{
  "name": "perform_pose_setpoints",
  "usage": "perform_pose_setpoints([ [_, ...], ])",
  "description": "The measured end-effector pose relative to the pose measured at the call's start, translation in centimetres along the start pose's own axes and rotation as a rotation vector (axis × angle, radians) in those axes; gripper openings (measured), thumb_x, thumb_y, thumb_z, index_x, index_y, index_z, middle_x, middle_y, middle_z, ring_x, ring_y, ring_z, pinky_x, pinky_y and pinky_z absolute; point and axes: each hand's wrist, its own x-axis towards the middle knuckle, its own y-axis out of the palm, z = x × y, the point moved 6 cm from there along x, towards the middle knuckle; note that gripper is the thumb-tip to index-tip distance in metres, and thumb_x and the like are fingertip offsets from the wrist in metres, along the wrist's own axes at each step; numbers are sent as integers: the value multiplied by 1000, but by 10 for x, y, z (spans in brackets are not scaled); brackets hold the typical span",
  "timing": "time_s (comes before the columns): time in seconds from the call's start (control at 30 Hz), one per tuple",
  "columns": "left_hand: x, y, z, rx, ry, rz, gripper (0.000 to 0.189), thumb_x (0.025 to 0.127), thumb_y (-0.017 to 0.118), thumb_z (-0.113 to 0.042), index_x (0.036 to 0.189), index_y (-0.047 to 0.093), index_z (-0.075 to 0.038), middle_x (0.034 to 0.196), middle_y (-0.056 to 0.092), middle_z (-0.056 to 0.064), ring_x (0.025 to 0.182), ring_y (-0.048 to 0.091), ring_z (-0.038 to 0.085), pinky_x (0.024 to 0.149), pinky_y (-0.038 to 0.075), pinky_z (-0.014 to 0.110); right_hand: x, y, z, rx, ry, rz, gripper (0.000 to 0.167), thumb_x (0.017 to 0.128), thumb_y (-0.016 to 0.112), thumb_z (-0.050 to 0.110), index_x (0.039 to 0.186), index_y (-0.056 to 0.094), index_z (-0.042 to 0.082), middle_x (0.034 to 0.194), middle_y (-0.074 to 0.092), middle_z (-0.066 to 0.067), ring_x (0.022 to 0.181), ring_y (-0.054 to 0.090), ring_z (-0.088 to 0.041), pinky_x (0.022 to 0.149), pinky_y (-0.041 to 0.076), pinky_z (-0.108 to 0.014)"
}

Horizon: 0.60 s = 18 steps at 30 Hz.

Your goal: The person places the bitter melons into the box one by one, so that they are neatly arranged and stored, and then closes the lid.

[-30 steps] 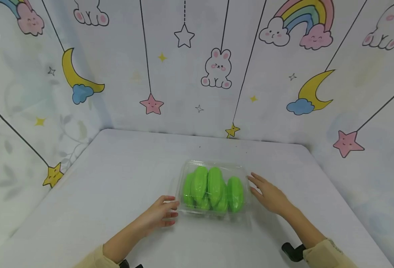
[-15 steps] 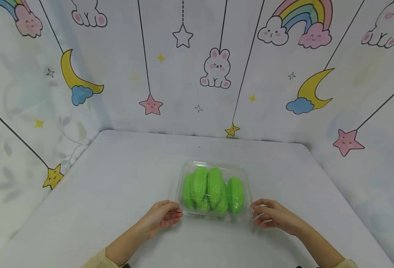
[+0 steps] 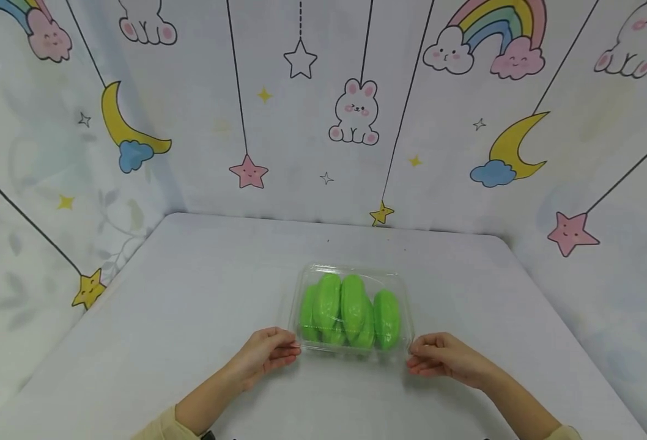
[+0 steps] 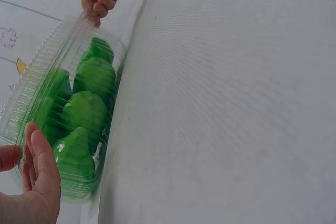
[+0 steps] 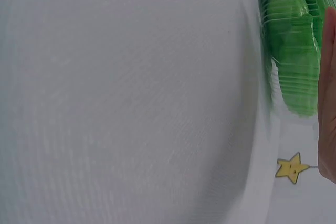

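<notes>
A clear plastic clamshell box (image 3: pixel 378 278) with its lid down sits near the middle of the white table. Inside lie several bright green, oblong, fruit-like pieces (image 3: pixel 387 321), some stacked on others. At the near left corner, my left hand (image 3: pixel 262 355) pinches the box rim; the left wrist view has thumb and fingers on either side of that edge. My right hand (image 3: pixel 446 358) pinches the rim at the near right corner, its fingers curled. Only the edge of my right hand (image 5: pixel 328 103) shows in the right wrist view, where its fingertips are cut off.
The white tabletop (image 3: pixel 208 263) stretches around the box on all sides. A cloth backdrop (image 3: pixel 296 122) printed with rabbits, stars, moons and rainbows rises behind and beside it.
My right hand has come down from the box's right side to its near right corner and gripped the rim. My left hand has moved slightly inward onto the near left corner. The box stays put.
</notes>
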Motion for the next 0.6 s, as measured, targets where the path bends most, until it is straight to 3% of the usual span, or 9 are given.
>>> perform_pose_setpoints([
  [0.27,2,0,0,-3,21,-5,15,89,52,-7,95,55,6,79,64,5,75,63,12,74,51,24,2,2,5,-20,-76,-24,19,94,47,6,98,56,-11,84,67,-7,78,67,-15,69,52,-21],
  [0.6,4,-2,3,5,37,-36,10,89,50,-5,91,55,4,79,65,6,75,65,13,72,52,24,5,-4,-1,1,-31,-30,16,94,47,7,98,57,-6,84,67,-6,78,67,-15,69,52,-23],
])
